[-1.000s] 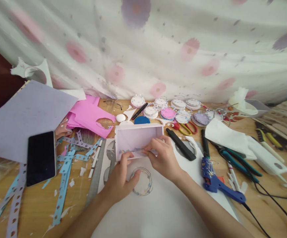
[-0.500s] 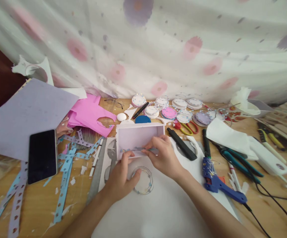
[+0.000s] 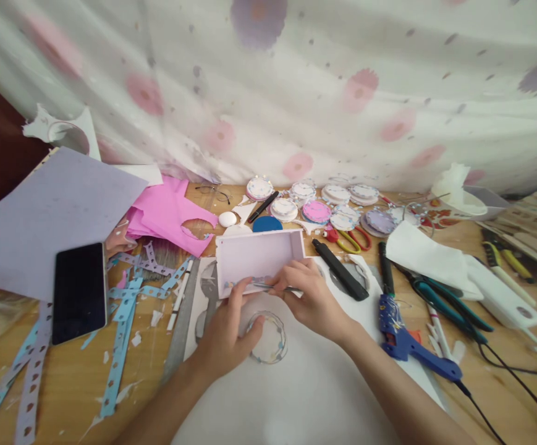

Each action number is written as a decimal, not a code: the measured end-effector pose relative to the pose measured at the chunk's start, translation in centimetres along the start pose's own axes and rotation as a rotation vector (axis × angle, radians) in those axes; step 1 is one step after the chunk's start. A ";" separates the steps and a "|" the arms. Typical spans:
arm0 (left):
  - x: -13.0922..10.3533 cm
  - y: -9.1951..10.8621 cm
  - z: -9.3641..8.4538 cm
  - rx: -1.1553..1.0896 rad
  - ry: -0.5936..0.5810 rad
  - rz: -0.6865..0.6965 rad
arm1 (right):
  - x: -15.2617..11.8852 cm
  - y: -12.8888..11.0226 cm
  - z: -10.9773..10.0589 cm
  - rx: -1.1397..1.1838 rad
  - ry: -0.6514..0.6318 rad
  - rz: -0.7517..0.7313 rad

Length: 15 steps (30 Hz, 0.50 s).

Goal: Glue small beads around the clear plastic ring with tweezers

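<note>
A pale lilac open box (image 3: 256, 253) is tilted toward me, with small bluish pieces (image 3: 261, 279) along its lower inside wall. My left hand (image 3: 231, 330) steadies the near rim of the box, index finger hooked over it and thumb apart. In my right hand (image 3: 308, 296) is a pair of thin metal tweezers (image 3: 291, 288), pinched between thumb and fingers. Their tip reaches into the box, close to the left index finger; whether it grips a piece is too small to tell. Just under my left thumb, a ring with small beads or flowers (image 3: 275, 355) lies on the white sheet.
Several decorated discs (image 3: 315, 211) stand behind the box. To the right are a black cutter (image 3: 341, 270), a blue glue gun (image 3: 402, 343) with its cord and teal-handled pliers (image 3: 451, 303). A phone (image 3: 80, 293), punched paper strips (image 3: 122, 340) and another person's hand (image 3: 118, 238) are at left.
The box has shifted slightly left. My right hand has turned and lowered a little, so the tweezers lie flatter and show more. My left hand has barely moved.
</note>
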<state>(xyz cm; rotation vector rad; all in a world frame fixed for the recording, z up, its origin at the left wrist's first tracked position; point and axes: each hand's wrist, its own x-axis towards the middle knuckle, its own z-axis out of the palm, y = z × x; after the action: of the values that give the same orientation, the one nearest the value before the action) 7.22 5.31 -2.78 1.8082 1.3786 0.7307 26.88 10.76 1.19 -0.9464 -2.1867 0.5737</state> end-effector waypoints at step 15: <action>0.0 0.2 -0.1 0.015 0.007 0.024 | -0.1 0.3 0.1 0.005 0.211 0.058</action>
<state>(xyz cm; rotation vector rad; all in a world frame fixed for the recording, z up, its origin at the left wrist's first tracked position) 7.27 5.30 -2.59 1.8390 1.3720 0.7415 27.02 10.90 0.92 -1.0225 -1.9752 0.4826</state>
